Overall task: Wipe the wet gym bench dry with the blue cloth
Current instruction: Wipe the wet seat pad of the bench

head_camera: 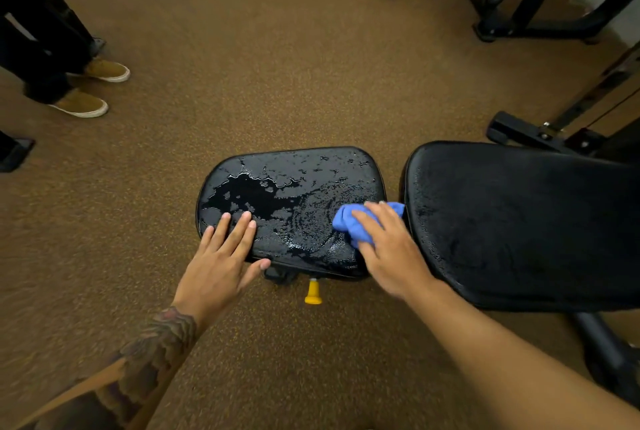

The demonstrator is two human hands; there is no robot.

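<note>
Head view, the only one I have: my right hand (pixel 388 249) is pressed down flat on the bunched blue cloth (pixel 349 221), fingers draped over it rather than pinching it, at the right end of the seat pad (pixel 294 187), just beside the gap to the back pad (pixel 519 221). My left hand (pixel 221 256) lies spread, fingers apart and holding nothing, on the near-left corner of that same surface, steadying it by the look of things.

Water is all over the seat pad: a big pool toward the far left, beads and streaks curling toward the cloth. The back pad shows fine droplets along its left edge. So plenty is left to dry, I'd say.

The risks as I read them: the cloth is wadded small, so it could soak through and merely push water about, or sweep it over the edge onto the floor (pixel 311 65). My bare left palm sits on wet vinyl and could slip. The yellow knob (pixel 313 293) under the front edge is close; a low stroke might snag it.
</note>
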